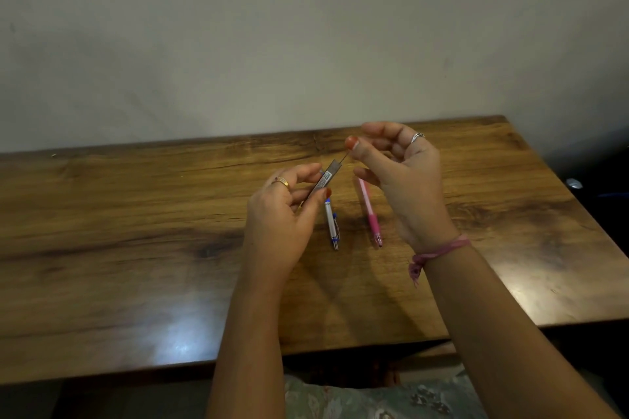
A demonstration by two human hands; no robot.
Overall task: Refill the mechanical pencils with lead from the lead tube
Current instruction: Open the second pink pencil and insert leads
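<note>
My left hand holds a slim grey lead tube tilted up to the right, above the table. A thin lead sticks out of its upper end, and the thumb and forefinger of my right hand pinch the lead's tip. A white and blue mechanical pencil lies on the wooden table below the tube. A pink mechanical pencil lies just right of it, its upper part hidden behind my right hand.
The table's far edge meets a plain wall. The right edge of the table drops off near a dark area with a small pale object. Patterned fabric shows below the near edge.
</note>
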